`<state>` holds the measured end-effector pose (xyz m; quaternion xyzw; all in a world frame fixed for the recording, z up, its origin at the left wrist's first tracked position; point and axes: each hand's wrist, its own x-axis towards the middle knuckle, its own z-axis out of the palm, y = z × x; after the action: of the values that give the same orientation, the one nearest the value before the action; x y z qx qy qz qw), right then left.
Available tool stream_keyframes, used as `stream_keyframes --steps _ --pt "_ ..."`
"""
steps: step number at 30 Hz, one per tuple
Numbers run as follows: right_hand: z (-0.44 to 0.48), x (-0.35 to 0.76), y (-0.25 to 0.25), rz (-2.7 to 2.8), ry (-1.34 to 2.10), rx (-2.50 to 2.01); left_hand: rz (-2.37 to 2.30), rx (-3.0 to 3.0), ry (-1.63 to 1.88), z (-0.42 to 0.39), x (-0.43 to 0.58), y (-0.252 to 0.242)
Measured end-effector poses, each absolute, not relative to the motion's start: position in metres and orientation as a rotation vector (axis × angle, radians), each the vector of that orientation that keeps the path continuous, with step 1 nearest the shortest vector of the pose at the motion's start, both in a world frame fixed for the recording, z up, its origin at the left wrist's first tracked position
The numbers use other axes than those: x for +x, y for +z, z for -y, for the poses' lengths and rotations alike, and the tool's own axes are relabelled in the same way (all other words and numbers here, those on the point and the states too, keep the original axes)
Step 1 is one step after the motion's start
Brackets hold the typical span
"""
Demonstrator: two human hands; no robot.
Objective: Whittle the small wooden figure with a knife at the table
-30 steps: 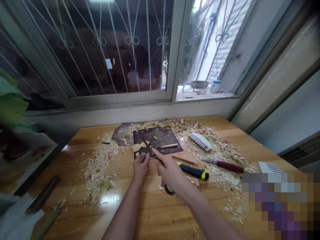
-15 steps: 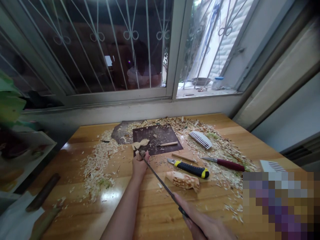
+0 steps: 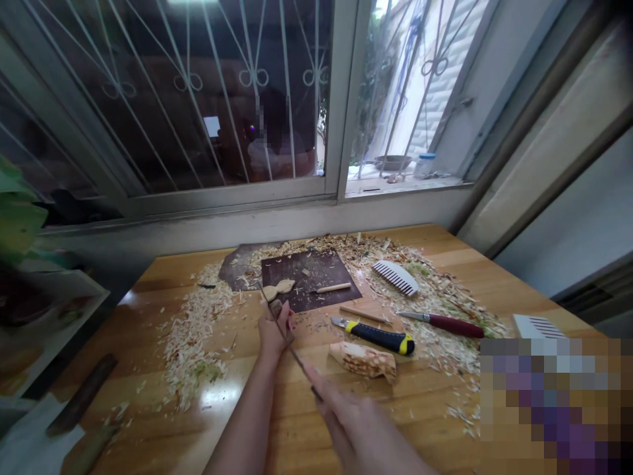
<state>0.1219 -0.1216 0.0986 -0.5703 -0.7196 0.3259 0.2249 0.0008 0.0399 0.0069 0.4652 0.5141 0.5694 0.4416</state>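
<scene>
My left hand (image 3: 273,335) is closed on a small brownish piece of wood (image 3: 275,307), most of it hidden by the fingers. My right hand (image 3: 341,409) grips a hand saw (image 3: 299,361); its thin toothed blade slants forward and left, over my left hand and the wood. Whether the teeth are in the wood I cannot tell. Just beyond my left hand, a pale carved wooden piece (image 3: 279,289) with a narrow waist rests on a dark mat (image 3: 326,267). On the right lie a yellow-and-black utility knife (image 3: 376,335) and a rough peeled chunk of wood (image 3: 363,361).
Wood shavings (image 3: 192,343) ring the mat. A small light-handled carving tool (image 3: 333,287), a thin stick (image 3: 364,314), a red-handled knife (image 3: 445,322) and a white comb (image 3: 395,277) lie on the table (image 3: 232,429). A dark stick (image 3: 84,392) lies at left. A barred window (image 3: 247,188) stands behind.
My right hand has moved forward and left with the saw, so its blade now reaches farther past my left hand. My left hand stays in nearly the same place.
</scene>
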Motion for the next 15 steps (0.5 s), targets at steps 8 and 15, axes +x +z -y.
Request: stream_keyframes --steps 8,15 --pt "0.102 0.133 0.114 1.887 0.849 -1.711 -1.322 1.135 1.337 -0.029 0.011 0.008" --pt "0.044 0.106 0.123 1.899 0.818 -1.754 -1.298 1.210 1.350 -0.020 0.013 0.007"
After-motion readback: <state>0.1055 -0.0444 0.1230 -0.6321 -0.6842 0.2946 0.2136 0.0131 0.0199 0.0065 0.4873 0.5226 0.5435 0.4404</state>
